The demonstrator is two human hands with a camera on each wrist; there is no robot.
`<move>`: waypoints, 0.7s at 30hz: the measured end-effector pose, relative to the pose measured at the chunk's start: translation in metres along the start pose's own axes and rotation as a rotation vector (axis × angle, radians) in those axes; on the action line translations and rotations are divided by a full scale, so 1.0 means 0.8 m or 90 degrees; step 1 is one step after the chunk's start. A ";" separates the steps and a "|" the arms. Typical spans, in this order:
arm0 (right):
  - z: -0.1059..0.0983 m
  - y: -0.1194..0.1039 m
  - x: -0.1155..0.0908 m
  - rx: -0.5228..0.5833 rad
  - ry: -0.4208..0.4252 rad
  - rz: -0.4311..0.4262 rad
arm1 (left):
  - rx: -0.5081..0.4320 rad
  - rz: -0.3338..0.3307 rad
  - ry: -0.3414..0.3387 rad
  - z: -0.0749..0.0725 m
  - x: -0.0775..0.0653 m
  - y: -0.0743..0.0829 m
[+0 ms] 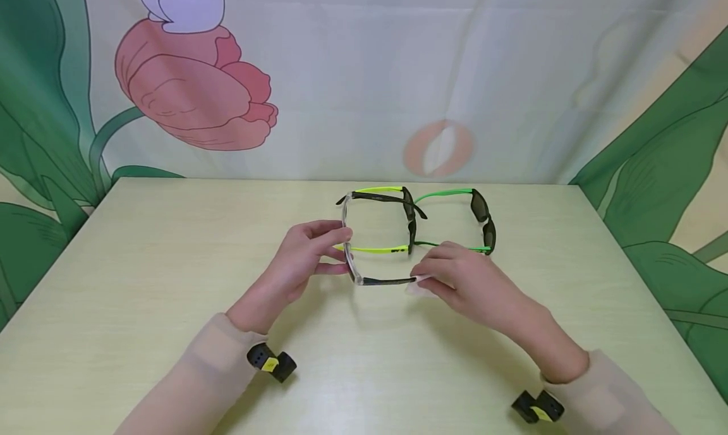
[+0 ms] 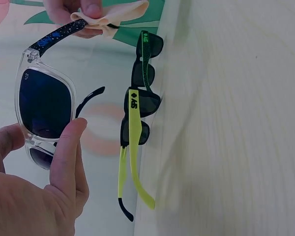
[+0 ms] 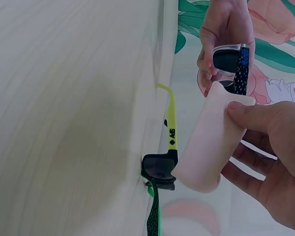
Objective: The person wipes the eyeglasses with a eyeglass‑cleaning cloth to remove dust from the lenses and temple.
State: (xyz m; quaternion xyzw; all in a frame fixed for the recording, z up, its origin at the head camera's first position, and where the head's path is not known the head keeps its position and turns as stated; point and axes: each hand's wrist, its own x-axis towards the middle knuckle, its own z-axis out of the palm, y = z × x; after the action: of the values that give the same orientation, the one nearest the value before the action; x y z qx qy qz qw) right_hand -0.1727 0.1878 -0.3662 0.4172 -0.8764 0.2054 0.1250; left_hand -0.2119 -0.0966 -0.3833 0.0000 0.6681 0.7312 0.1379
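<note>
My left hand [image 1: 309, 255] pinches a pair of clear-framed sunglasses [image 2: 45, 101] at the middle of the front, with thumb and fingers on either side. The dark lenses face left, and both speckled black temples point right, held above the table. My right hand [image 1: 463, 283] grips a pale pink cloth [image 3: 211, 142] folded round the tip of the nearer temple. In the right wrist view the cloth hangs down from the thumb and fingers. Just beyond the hands stand yellow-armed sunglasses [image 2: 133, 115] and, to their right, green-armed sunglasses [image 1: 483, 220].
Both other pairs rest on the pale wooden table [image 1: 142, 264] with their temples unfolded. A printed curtain [image 1: 341, 74] with a flower and leaves hangs behind the table's far edge. Small black and yellow devices sit on both wrists.
</note>
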 end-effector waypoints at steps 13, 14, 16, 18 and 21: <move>0.012 -0.025 0.020 0.002 -0.033 -0.032 | -0.009 0.009 -0.004 0.025 0.001 -0.013; 0.012 -0.026 0.021 0.004 -0.034 -0.032 | -0.009 0.011 -0.006 0.026 0.001 -0.013; 0.012 -0.028 0.022 0.006 -0.034 -0.031 | -0.011 0.013 -0.007 0.027 0.001 -0.014; 0.012 -0.030 0.023 0.009 -0.036 -0.030 | -0.012 0.013 -0.006 0.029 0.001 -0.014; 0.010 -0.031 0.024 0.013 -0.037 -0.029 | -0.014 0.011 -0.009 0.030 0.001 -0.014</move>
State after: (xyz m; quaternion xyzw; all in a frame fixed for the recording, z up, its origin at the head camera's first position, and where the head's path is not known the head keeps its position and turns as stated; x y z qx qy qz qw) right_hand -0.1654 0.1570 -0.3599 0.4439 -0.8680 0.1993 0.0994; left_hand -0.2057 -0.0721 -0.3920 0.0093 0.6589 0.7398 0.1360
